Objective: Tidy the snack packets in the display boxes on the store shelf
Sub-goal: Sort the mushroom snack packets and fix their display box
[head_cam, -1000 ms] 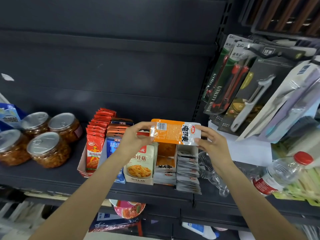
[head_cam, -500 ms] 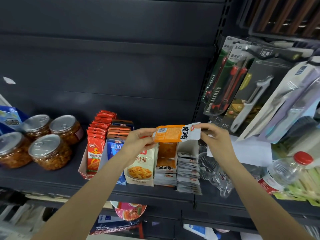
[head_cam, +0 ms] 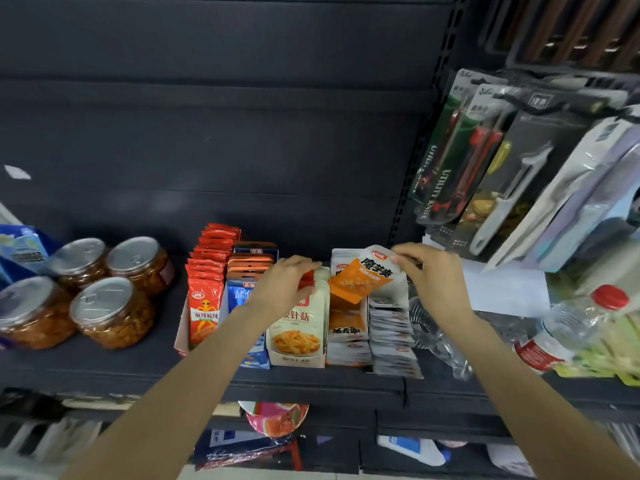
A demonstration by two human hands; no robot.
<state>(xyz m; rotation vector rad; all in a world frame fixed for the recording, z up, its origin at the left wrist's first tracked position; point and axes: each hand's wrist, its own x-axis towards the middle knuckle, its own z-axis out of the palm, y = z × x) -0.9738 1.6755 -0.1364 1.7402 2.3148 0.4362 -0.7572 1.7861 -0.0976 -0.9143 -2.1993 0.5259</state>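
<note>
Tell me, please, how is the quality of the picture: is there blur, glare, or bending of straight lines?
In the head view, the shelf edge and back panel bow from the wide lens; the corners are smeared, mostly bottom left; the jar lids carry soft glare; the orange packet and both hands, left and right, are slightly soft; lighting is dim and even.

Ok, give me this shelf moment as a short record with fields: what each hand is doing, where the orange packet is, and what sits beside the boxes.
right hand: pinches the top corner of the orange packet
left hand: rests on the top of the cream mushroom box
orange packet: tilted, lower end going into the display box of matching packets
left of boxes: four sealed jars
right of boxes: red-capped bottle
</note>
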